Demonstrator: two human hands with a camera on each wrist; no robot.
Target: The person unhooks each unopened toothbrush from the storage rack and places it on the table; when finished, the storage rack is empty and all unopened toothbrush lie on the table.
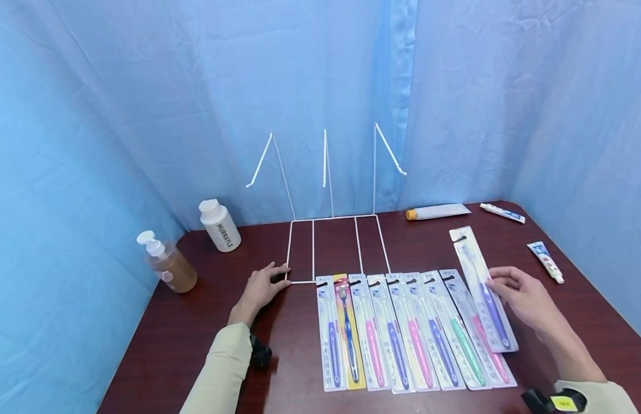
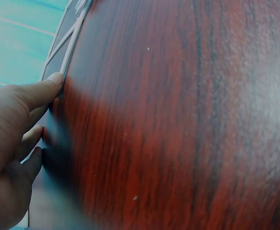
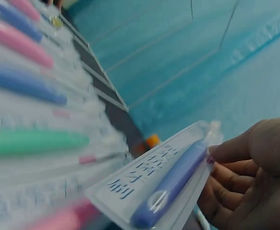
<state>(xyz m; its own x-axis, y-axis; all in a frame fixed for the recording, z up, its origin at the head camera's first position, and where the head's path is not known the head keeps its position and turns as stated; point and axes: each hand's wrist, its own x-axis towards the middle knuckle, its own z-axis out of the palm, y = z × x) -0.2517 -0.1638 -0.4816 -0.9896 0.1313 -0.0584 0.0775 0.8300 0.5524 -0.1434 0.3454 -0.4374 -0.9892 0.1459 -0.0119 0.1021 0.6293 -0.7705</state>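
Right hand point(image 1: 524, 299): at 4 o'clock on the table point(image 1: 185, 345), fingers curled round the right edge of a packaged purple toothbrush point(image 1: 483, 290), gripping it; the right wrist view shows the pack point(image 3: 163, 184) lifted clear at its near side, thumb above and fingers beneath. The pack overlaps the right end of the row, its top pointing toward 11 o'clock. Left hand point(image 1: 260, 287): at 9 o'clock from the row, flat on the table, fingers straight and relaxed, fingertips touching the front left corner of the white wire rack point(image 1: 333, 241); it holds nothing. Row of packaged toothbrushes point(image 1: 403, 333): side by side at 6 o'clock, just in front of the rack base, handles purple, blue on a yellow card, pink, purple, pink, blue, green, pink. Rack: base flat at table centre, three uprights rising toward 12 o'clock against the blue curtain point(image 1: 144, 103). White bottle point(image 1: 219, 225) and pump bottle of amber liquid point(image 1: 167, 263): at 10 o'clock, near each other. Toothpaste tube with orange cap point(image 1: 437, 212) and small tube point(image 1: 502, 213): at 1 o'clock. Further small tube point(image 1: 545, 261): at 3 o'clock.
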